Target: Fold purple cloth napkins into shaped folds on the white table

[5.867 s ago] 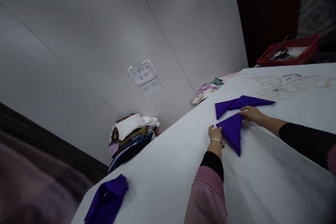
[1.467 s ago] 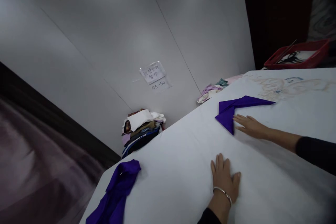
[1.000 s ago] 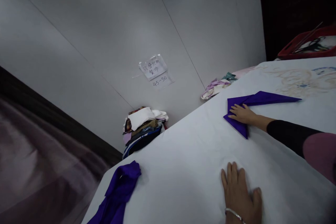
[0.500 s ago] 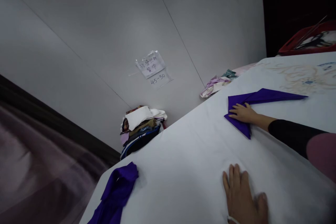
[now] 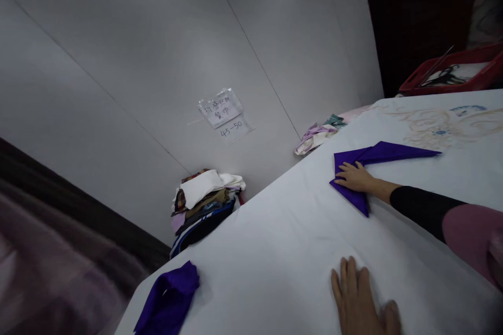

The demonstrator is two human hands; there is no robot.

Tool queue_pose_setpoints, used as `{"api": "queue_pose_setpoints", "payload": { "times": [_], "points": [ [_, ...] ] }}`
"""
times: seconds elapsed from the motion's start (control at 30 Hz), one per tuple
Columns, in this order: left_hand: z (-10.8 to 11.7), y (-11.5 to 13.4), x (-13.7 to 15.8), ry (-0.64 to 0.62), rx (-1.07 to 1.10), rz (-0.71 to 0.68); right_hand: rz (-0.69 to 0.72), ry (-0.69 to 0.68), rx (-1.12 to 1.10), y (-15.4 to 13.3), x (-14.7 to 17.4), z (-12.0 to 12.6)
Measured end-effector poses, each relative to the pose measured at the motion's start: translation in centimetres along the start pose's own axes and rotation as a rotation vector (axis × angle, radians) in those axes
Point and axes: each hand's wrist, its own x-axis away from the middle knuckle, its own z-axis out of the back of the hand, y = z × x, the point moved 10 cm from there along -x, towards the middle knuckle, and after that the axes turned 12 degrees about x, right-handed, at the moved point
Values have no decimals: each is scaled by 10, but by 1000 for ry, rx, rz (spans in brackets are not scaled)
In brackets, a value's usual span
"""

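On the white-covered table (image 5: 275, 256), a purple cloth napkin (image 5: 396, 152) lies folded into a bent shape with pointed ends. My right hand (image 5: 356, 177) presses on its left part, palm down with fingers spread, hiding some of the cloth. Nearer to me, my left hand (image 5: 357, 298) rests flat on the white cover, fingers stretched and thumb apart, holding nothing. A second purple cloth (image 5: 168, 298) lies crumpled with a raised loop at the table's left edge, partly out of view.
A stack of mixed clothes (image 5: 206, 204) sits beyond the table edge by the wall. More cloths (image 5: 316, 136) lie farther along. A handwritten sign (image 5: 223, 112) hangs on the grey wall. A red basket (image 5: 451, 70) stands at the far right.
The view has shifted, so the far objects sit slightly lower and farther left. Both hands stay in the same places, one on the napkin and one on the table.
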Motion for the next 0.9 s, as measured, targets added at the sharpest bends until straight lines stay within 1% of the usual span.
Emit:
{"api": "queue_pose_setpoints", "payload": {
  "times": [0.13,0.23,0.43,0.53,0.6,0.7,0.8,0.9],
  "points": [
    [1,1,-1,-18,10,20,-11,27,-17,0,1,4],
    [4,3,0,-31,30,35,-13,43,-14,-3,8,12],
    [13,14,2,-54,69,47,29,67,-46,-17,44,20],
    [15,21,2,-69,60,44,35,78,-52,-15,62,25],
    [16,24,2,-76,34,48,10,82,-33,-3,68,30],
    [14,24,2,-97,4,62,-75,74,4,25,67,35],
    [15,23,4,-96,17,60,-160,33,25,55,59,30],
    [16,23,6,-88,50,25,-203,26,17,74,47,22]
  ]
}}
